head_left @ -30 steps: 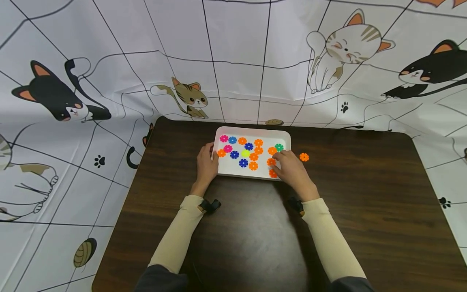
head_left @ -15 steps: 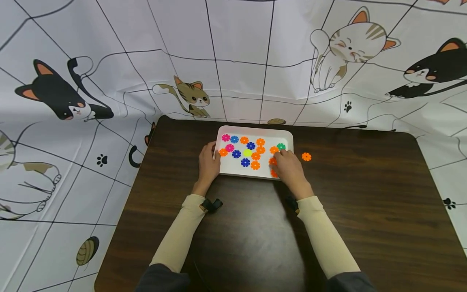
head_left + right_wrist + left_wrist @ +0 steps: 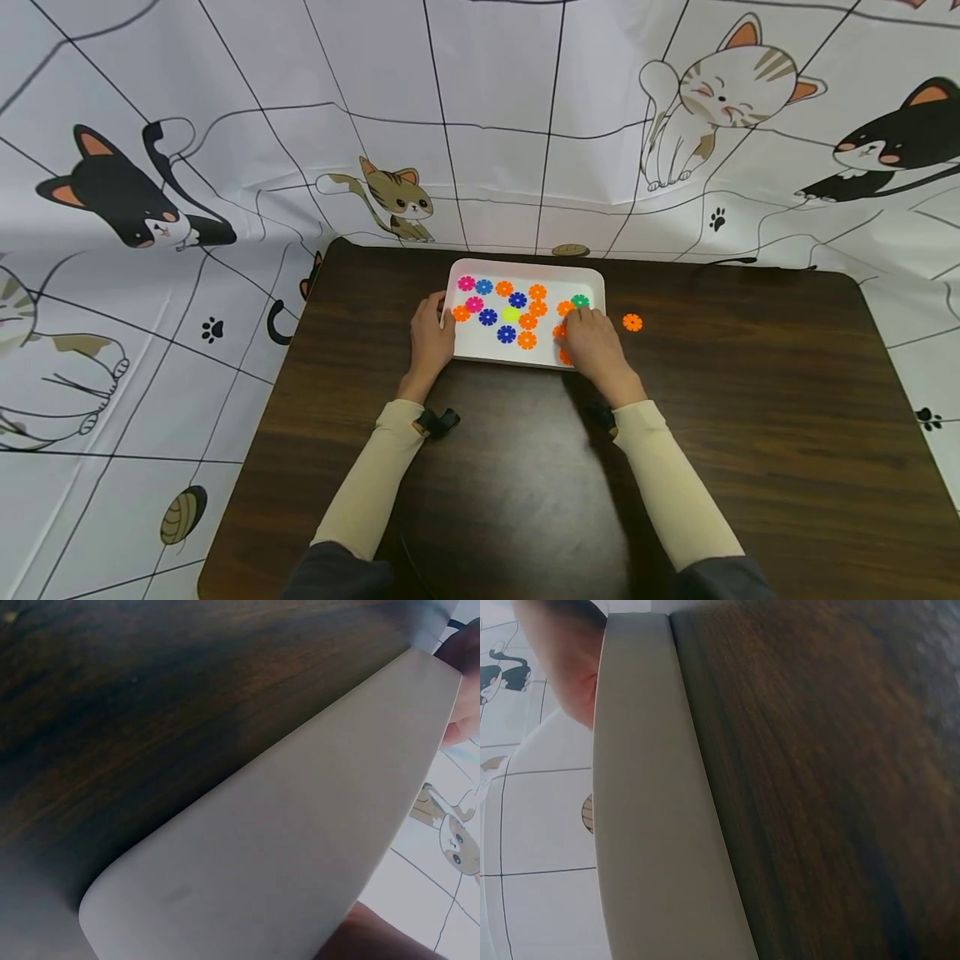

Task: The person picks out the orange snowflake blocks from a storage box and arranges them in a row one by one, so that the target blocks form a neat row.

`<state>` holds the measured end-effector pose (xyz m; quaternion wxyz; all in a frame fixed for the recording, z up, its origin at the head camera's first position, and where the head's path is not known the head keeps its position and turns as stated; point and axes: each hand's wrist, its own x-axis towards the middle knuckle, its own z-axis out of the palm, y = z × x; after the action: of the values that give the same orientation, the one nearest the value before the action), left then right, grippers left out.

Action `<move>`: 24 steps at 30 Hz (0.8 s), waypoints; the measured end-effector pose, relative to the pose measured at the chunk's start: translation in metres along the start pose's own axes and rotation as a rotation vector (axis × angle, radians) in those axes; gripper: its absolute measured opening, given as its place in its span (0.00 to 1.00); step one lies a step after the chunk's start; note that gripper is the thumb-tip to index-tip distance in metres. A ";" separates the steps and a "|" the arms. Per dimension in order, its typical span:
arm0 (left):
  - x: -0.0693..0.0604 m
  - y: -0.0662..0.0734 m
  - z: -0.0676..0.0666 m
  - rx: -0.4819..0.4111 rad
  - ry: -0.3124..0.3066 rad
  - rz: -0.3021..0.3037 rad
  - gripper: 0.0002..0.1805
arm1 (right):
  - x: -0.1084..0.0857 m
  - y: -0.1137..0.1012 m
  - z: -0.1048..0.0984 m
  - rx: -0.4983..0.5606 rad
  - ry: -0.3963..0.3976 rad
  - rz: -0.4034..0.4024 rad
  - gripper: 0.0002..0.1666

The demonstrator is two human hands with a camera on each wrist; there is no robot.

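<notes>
A shallow white tray [image 3: 487, 348] lies near the table's far edge, holding several notched, flower-shaped plastic discs. My left hand [image 3: 432, 337] grips the tray's left end, thumb at the rim and fingers outside. Over the right part of the tray, my right hand [image 3: 595, 343] pinches at an orange notched disc [image 3: 558, 332]; its fingertips are partly hidden. Near that hand lie a green disc [image 3: 580, 301], another orange disc [image 3: 565, 309] and one half covered below. Pink, blue, orange and yellow [image 3: 511, 314] discs spread across the left and middle. Both wrist views show mainly the tray's outer wall [image 3: 652, 787].
One loose orange disc [image 3: 632, 322] lies on the dark wooden table [image 3: 750, 400], just right of the tray. A white cloth [image 3: 495, 167] printed with cats hangs behind the table and at its sides.
My right hand's fingers, spread a second ago, have drawn together over the orange disc, and that hand shifted slightly left relative to the tray. My left hand keeps its place on the tray.
</notes>
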<state>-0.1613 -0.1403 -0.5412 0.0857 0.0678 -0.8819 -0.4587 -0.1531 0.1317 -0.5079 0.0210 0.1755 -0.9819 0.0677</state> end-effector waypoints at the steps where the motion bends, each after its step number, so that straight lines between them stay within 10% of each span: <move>1: 0.000 0.000 0.000 0.001 -0.001 -0.001 0.20 | 0.000 0.000 0.000 0.001 -0.006 0.000 0.22; 24: 0.000 0.002 0.001 0.004 0.003 0.001 0.20 | -0.009 0.005 -0.017 0.084 0.038 -0.035 0.23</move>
<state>-0.1614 -0.1387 -0.5403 0.0873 0.0681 -0.8827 -0.4567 -0.1465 0.1421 -0.4924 0.0334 0.1921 -0.9744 0.1119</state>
